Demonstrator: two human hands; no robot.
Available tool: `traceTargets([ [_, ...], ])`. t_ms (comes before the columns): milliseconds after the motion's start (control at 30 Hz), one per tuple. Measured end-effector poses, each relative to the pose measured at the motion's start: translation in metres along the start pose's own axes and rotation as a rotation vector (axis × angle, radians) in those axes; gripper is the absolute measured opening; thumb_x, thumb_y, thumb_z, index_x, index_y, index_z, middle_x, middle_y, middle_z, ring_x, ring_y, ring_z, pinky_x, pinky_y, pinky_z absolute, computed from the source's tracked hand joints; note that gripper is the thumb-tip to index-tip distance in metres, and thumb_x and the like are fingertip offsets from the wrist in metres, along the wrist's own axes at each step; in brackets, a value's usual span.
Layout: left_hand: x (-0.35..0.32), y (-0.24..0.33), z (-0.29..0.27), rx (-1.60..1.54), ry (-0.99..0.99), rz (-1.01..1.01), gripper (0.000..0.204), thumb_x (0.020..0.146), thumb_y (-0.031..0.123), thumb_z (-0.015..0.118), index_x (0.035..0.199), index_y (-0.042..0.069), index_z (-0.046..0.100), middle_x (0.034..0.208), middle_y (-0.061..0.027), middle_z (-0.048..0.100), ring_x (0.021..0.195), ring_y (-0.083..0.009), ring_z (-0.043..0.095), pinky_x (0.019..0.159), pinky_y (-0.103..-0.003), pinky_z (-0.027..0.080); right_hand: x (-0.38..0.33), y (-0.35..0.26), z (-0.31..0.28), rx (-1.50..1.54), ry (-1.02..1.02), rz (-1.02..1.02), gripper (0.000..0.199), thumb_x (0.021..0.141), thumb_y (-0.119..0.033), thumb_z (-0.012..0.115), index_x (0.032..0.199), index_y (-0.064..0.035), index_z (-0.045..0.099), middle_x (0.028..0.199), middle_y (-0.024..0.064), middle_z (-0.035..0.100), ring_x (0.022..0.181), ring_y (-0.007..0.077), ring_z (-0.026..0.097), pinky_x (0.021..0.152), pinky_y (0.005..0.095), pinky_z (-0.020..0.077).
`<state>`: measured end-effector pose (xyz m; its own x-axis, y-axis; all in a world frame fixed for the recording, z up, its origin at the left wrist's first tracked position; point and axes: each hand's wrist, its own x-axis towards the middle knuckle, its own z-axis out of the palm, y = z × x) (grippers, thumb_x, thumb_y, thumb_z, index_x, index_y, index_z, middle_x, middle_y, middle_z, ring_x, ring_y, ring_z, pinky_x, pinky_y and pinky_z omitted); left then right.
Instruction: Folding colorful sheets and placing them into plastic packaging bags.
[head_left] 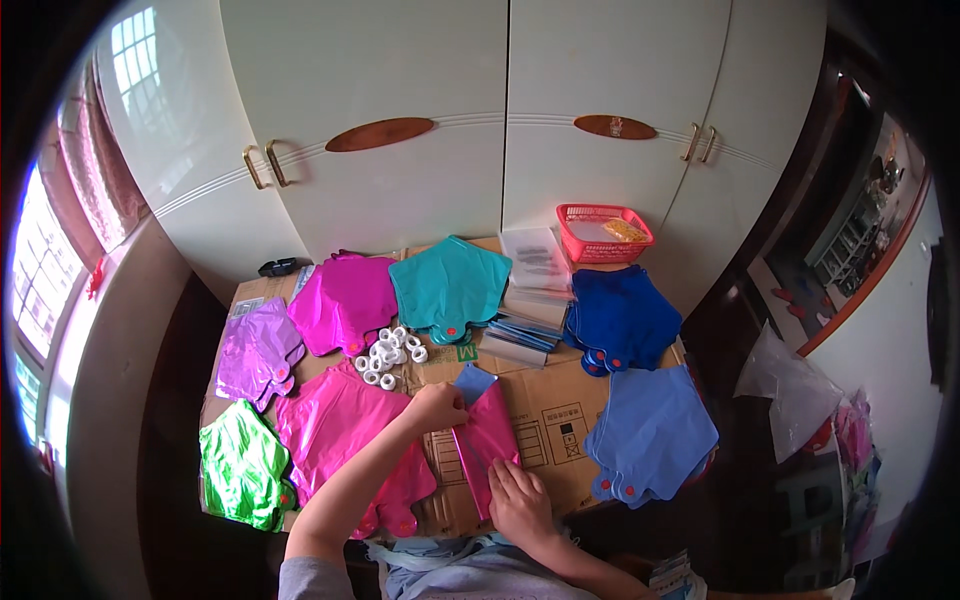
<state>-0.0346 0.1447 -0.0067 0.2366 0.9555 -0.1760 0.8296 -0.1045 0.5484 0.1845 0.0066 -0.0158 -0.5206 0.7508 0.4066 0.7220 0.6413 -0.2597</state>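
Your left hand (437, 406) pinched the top edge of a folded pink balloon (486, 440) at the cardboard's (555, 415) centre; your right hand (517, 498) lay flat, fingers spread, on its lower end. Seven balloon stacks surrounded it: green, purple, two pink, teal, two blue. One red basket (603, 231) stood behind.

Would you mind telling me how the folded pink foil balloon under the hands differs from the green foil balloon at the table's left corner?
The folded pink foil balloon is doubled into a narrow strip; the green foil balloon lies spread out flat. The pink one is pinched at its top by the left hand and pressed at its bottom by the right hand; the green one is untouched. The pink one sits mid-table on the cardboard; the green sits at the edge. Both are shiny and uninflated.
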Motion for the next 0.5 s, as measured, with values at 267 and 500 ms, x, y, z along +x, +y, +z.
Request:
traceTargets([
  [267, -0.0024, 0.0037, -0.0024, 0.006, 0.008, 0.013, 0.021, 0.062, 0.026, 0.066, 0.072, 0.007, 0.068, 0.067, -0.0108, 0.065, 0.066, -0.0262, 0.064, 0.063, -0.038, 0.051, -0.0011, 0.0039, 0.0013, 0.0, 0.026, -0.039, 0.039, 0.074, -0.012, 0.058, 0.109, 0.0049, 0.061, 0.117, 0.0174, 0.059, 0.113, 0.0289, 0.053, 0.099, 0.0404, 0.0412],
  [500, -0.0015, 0.0026, -0.0001, 0.031, -0.009, 0.001, 0.027, 0.062, 0.032, 0.069, 0.073, 0.008, 0.068, 0.071, -0.0126, 0.066, 0.072, -0.0295, 0.066, 0.069, -0.04, 0.053, -0.0015, 0.0035, 0.0015, -0.001, 0.029, -0.04, 0.036, 0.078, -0.012, 0.054, 0.108, 0.0064, 0.061, 0.117, 0.0183, 0.06, 0.114, 0.0294, 0.053, 0.101, 0.0407, 0.0402],
])
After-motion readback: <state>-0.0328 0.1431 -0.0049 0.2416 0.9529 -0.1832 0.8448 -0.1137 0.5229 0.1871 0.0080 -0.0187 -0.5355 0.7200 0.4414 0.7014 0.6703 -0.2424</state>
